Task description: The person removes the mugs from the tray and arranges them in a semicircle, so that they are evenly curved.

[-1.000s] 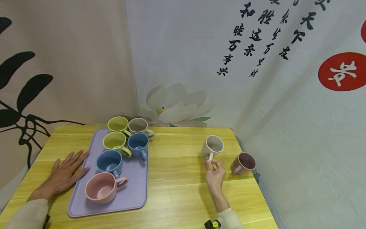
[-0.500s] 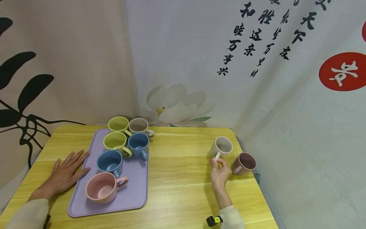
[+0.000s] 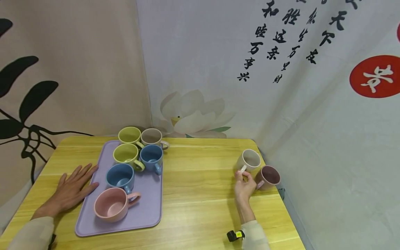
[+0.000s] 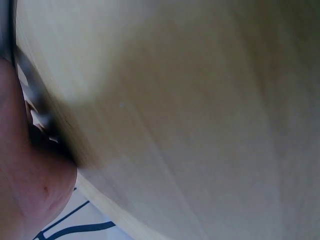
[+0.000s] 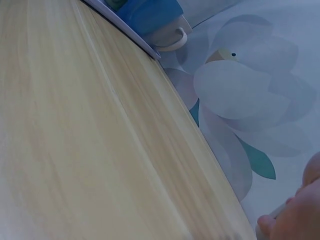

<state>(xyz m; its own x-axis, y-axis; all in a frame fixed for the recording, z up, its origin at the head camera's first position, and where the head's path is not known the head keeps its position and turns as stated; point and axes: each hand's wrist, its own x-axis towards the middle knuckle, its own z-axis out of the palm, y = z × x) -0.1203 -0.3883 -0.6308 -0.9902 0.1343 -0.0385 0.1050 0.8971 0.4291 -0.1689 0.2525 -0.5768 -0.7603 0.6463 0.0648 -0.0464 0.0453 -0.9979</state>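
Note:
My right hand pinches the handle of a white mug near the table's right side. Just to its right stands a mauve mug, overlapping the white one slightly in the head view. At the left, my left hand lies with fingers spread, its fingertips at the edge of a lavender tray. Only part of that hand shows in the left wrist view. In the right wrist view, fingers appear at the lower right corner, and the mug is mostly out of frame.
The tray bears a pink mug, blue mugs, green mugs and a greyish mug at the back corner. Wooden table lies between tray and right hand. A printed cloth hangs right behind the table.
My right hand has moved the white mug to the right, close up to the mauve mug. The left hand and the tray have stayed in place.

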